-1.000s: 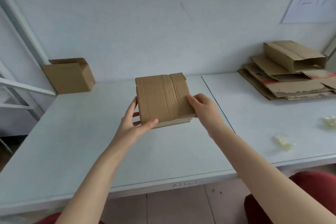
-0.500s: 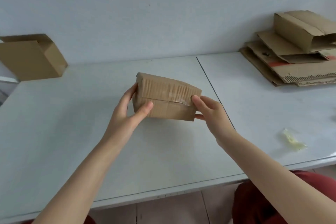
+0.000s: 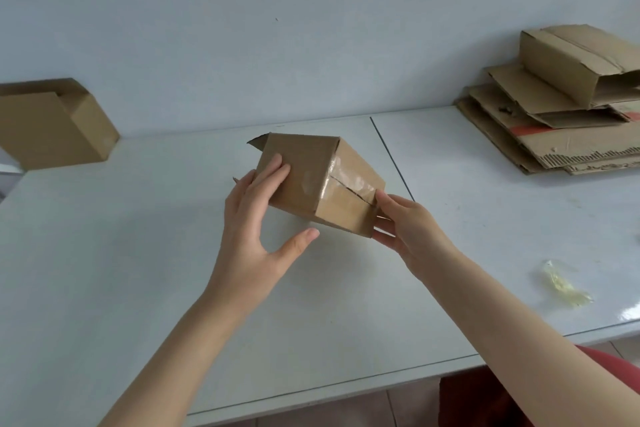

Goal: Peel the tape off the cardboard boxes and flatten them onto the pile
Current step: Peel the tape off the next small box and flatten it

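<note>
Left hand (image 3: 250, 218) flat on box (image 3: 298, 173), right hand (image 3: 406, 229) grips — underside hidden (pile (image 3: 568, 146) cropped).

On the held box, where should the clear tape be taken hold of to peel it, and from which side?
Probably the tape by its rounded end, lapped over the edge onto the box's broad face beside the left hand. It lies on plain cardboard there, so a fingernail from the left could lift it, then pull along the flap seam toward the right hand.
</note>
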